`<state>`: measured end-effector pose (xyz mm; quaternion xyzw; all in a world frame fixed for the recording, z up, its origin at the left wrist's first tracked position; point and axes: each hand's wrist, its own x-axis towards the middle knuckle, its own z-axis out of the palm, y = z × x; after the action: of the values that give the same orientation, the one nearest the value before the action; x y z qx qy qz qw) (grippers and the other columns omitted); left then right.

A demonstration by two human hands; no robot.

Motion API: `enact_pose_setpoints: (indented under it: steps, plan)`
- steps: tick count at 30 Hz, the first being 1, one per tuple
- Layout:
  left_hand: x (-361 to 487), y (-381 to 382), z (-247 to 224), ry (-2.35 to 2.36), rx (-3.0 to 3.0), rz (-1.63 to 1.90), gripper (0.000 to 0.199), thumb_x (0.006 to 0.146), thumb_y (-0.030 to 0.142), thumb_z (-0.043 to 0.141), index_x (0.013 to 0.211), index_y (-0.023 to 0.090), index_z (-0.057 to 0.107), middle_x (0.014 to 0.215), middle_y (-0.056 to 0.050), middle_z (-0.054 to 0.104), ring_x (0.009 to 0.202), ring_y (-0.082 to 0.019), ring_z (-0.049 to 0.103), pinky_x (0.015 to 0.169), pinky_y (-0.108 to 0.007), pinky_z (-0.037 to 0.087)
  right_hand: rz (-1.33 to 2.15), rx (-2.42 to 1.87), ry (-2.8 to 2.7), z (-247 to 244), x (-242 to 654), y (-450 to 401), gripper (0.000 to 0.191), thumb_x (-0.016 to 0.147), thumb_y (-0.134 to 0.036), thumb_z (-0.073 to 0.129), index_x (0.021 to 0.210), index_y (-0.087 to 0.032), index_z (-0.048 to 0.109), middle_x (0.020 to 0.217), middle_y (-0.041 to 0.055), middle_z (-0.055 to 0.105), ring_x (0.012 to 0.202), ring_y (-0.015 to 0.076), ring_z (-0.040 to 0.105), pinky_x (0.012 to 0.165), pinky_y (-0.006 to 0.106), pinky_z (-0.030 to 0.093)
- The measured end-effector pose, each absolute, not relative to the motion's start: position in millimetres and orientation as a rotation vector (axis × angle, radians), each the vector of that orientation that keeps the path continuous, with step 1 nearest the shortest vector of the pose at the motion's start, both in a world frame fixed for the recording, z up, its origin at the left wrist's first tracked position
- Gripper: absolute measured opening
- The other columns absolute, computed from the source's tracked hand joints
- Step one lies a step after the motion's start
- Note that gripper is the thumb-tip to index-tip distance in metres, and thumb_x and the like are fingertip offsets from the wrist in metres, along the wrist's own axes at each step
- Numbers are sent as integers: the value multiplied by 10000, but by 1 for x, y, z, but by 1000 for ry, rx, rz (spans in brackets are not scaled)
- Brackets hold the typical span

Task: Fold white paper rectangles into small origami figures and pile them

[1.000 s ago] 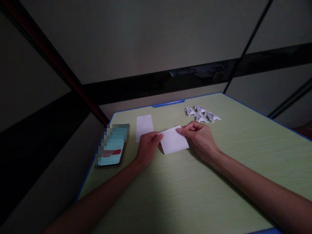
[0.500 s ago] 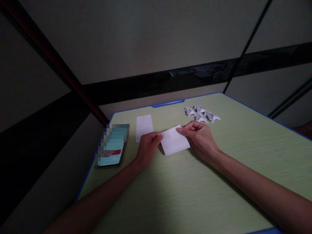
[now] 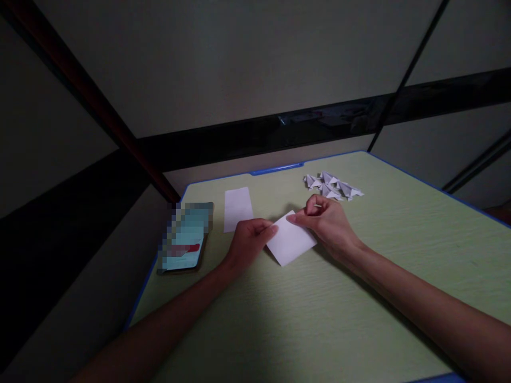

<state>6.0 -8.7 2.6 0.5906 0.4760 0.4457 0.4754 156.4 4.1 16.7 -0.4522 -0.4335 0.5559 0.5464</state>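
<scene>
A small white sheet of paper [image 3: 292,242] is held between my two hands over the middle of the table, tilted with one corner pointing toward me. My left hand [image 3: 251,242] pinches its left corner, thumb on top. At the upper edge, my right hand [image 3: 329,223] grips the paper with its thumb on top and its fingers curled behind. The fingers beneath the sheet are hidden. Beyond my left hand lies another white sheet of paper [image 3: 238,209], flat on the table. Several folded white paper figures [image 3: 329,186] stand grouped just past my right hand.
A smartphone [image 3: 187,239] with a lit, partly blurred screen rests near the left edge of the pale green table [image 3: 255,330]. The table has a blue rim and a blue strip [image 3: 277,169] at its far edge. Behind stands a panelled wall [image 3: 247,69] with a dark band.
The held paper has turned, its lower corner swinging toward me. My left hand has shifted slightly right, and my right thumb has slid a little left along the sheet.
</scene>
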Motion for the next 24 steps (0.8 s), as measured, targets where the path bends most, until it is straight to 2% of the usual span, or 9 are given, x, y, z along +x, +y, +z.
enact_pose_setpoints:
  steps: [5, 11, 16, 24]
  plan:
    - [8, -11, 2, 1220, 1581, 993, 237, 670, 297, 531, 515, 120, 563, 431, 40, 423, 416, -55, 330, 398, -187, 210, 1350, -1065, -1163, 17, 153, 0, 318, 449, -72, 665, 526, -170, 372, 503, -40, 575, 399, 73, 487, 367, 189, 355]
    - [7, -11, 2, 1212, 1698, 947, 279, 709, 296, 478, 498, 121, 532, 432, 46, 358, 427, -57, 301, 406, -193, 200, 1340, -1062, -1198, 17, 153, 0, 306, 456, -49, 646, 524, -171, 374, 512, -39, 576, 409, 65, 487, 377, 181, 358]
    - [7, -13, 3, 1207, 1772, 939, 318, 720, 280, 458, 437, 134, 445, 436, 52, 296, 435, -56, 267, 415, -198, 182, 1340, -1053, -1195, 17, 153, 0, 296, 455, -42, 645, 528, -169, 388, 518, -39, 572, 432, 71, 502, 400, 192, 377]
    - [7, -12, 3, 1240, 1650, 1015, 261, 689, 303, 486, 503, 125, 526, 439, 45, 363, 432, -65, 305, 414, -197, 203, 1355, -1052, -1207, 15, 152, 1, 298, 455, -79, 666, 565, -168, 404, 518, -50, 542, 446, 75, 501, 415, 198, 365]
